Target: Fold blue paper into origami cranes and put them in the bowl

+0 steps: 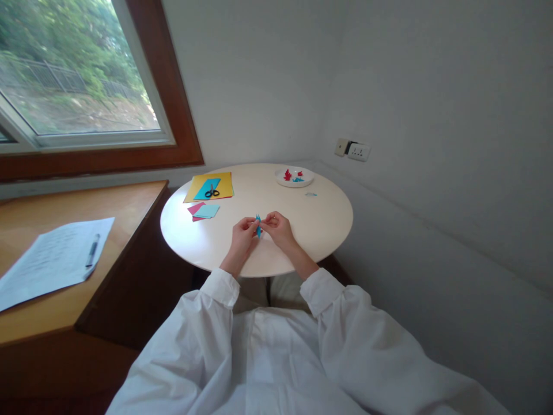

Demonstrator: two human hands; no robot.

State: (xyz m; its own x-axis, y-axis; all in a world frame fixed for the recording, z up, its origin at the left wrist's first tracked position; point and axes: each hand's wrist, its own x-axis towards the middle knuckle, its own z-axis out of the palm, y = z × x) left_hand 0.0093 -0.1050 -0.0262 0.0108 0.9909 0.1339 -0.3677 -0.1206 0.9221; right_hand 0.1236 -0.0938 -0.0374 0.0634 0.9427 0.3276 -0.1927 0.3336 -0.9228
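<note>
I watch from my end as both hands meet above the near part of the round table (319, 230), the folded blue paper (258, 230) between them, long and narrow. I see the left hand's (245, 235) thumb and fingers clamped on it. The right hand's (277, 229) fingertips touch its other side; I cannot tell whether they grip it. Off to the left I have small paper squares (208, 211) and, farther back, scissors (212, 192) on larger sheets (223, 183). A white plate (281, 181) holds red and blue folded pieces.
</note>
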